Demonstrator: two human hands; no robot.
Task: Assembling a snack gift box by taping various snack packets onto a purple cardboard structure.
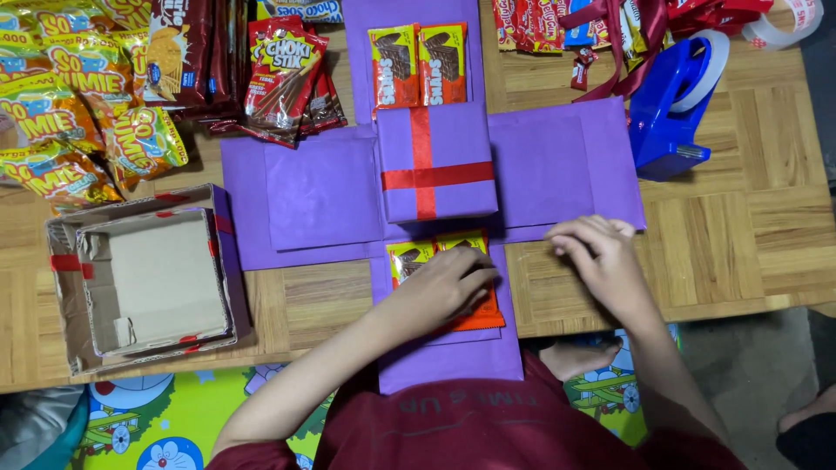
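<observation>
The desk (749, 252) is a low wooden top of parquet-like squares. A purple paper cross (322, 196) lies spread flat across its middle, one flap hanging over the near edge. On the cross's centre stands a purple box with a red ribbon cross (435, 161). Near the left near corner sits an open cardboard box (152, 278) with red tape at its rim. Yellow snack packets (65, 113) pile up at the far left corner, with dark red snack packs (283, 74) just beside them. A blue tape dispenser (666, 109) stands toward the far right, red ribbon (623, 43) and more packets beyond it.
</observation>
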